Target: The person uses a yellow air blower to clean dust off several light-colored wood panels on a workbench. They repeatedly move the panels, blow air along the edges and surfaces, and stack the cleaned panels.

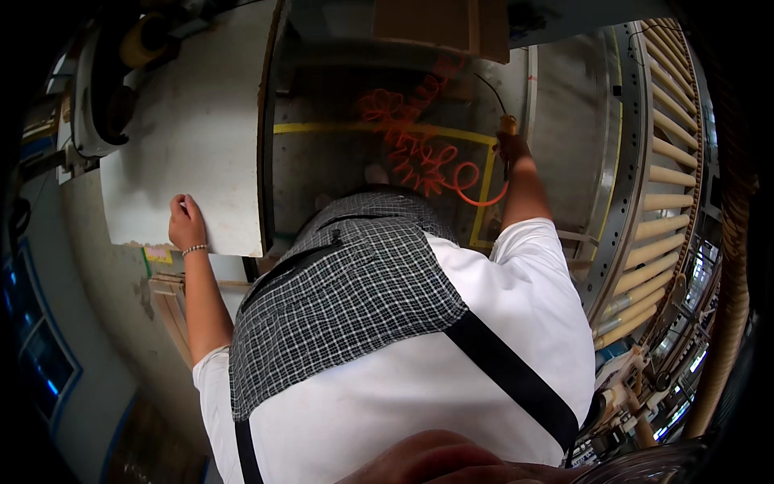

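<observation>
My right hand [514, 148] is wrapped around the yellow body of an air blow gun [508, 124], whose thin dark nozzle points up and to the left. An orange coiled air hose [423, 154] runs from the gun in loose loops over the dark area before me. My left hand [186, 224], with a beaded bracelet at the wrist, rests at the near edge of a large pale board [193, 133]; its fingers are loosely curled, and whether they pinch anything is unclear.
A roller conveyor [659, 199] with a perforated metal rail runs along the right. Yellow tape [447, 130] marks the floor. A cardboard box [441, 24] is at the top. A machine [100, 91] stands at the far left, and wooden strips [172, 308] lie below the board.
</observation>
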A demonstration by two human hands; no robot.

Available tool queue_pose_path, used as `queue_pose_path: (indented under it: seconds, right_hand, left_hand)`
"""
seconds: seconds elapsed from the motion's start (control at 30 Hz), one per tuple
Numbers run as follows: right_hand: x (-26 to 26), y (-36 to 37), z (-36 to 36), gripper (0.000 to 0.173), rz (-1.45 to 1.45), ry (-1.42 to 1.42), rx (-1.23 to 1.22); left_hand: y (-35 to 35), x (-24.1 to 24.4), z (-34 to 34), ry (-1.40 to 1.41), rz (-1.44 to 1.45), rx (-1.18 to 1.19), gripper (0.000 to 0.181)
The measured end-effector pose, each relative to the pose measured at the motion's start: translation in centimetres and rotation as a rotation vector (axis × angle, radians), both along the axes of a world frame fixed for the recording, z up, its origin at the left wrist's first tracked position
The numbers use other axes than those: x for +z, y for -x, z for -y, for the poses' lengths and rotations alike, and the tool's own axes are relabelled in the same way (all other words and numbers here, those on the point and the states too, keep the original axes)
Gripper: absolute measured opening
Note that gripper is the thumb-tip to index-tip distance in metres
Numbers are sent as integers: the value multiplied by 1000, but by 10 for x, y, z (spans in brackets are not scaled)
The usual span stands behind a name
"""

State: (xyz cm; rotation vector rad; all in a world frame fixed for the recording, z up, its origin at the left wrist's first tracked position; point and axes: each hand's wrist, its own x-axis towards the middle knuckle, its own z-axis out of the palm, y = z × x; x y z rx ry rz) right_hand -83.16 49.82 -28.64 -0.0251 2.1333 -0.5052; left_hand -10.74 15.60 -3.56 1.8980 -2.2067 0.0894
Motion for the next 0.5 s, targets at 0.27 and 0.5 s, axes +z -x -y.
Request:
queue_pose_path:
  seconds: [0.27,0.5]
  right_hand:
    - [-3,-21,64,35,4,50,207]
    - [-56,-49,78,39,-8,-9,678]
  left_hand:
    - [23,-7,-34,138,64,-30,32]
    - [29,-11,-54,127,76,-29,36]
